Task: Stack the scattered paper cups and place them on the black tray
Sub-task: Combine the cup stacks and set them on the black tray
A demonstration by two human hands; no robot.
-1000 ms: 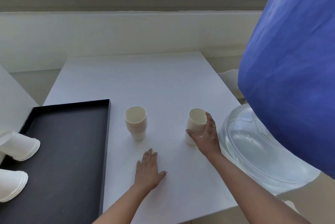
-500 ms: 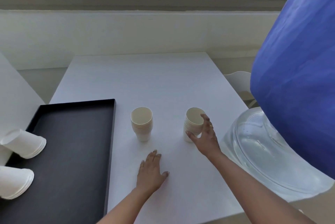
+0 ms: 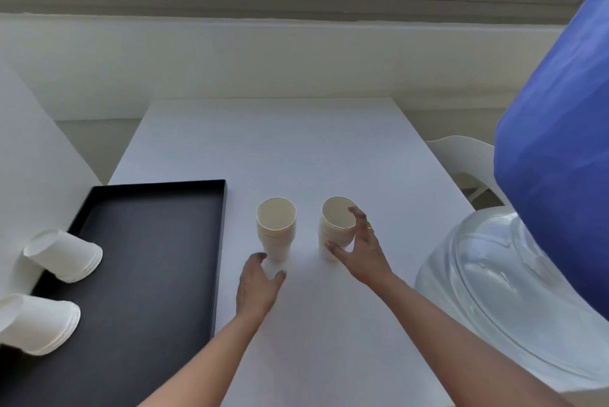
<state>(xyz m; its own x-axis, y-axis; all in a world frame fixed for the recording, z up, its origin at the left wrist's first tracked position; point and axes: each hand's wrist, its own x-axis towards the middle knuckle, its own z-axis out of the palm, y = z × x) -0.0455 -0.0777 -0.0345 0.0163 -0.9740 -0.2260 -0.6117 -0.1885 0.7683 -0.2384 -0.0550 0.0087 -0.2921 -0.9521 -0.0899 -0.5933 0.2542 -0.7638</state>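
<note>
While 1 sideways stack of white paper cups (image 3: 64, 255) and a 2nd sideways stack (image 3: 36, 324) nearer the camera lie at the left edge of the black rectangular tray (image 3: 148, 274), 2 upright stacks stand on the white tabletop (image 3: 296, 149), just right of the tray, near each other but apart.

Item 1, the left upright stack of cream paper cups (image 3: 276, 228): the left hand (image 3: 257, 288) is curled in a C about its foot, thumb in front, fingers to the left. Firm contact cannot be confirmed (the base is blurred).

Item 2, the right upright stack of cream paper cups (image 3: 331, 232): the right hand (image 3: 365, 251) holds it, thumb pressed low on the near side, fingers spread round the right side up to the rim.

Judgement: the low placement at item 1 suits steadying it as a receiver, and the taller wrap on item 2 suits lifting. Merging the 2 before transfer appears the step in hand. Both stand mouth-up, which permits nesting.

Risk: a large clear plastic water bottle (image 3: 494, 274) lies close beside the right forearm.
</note>
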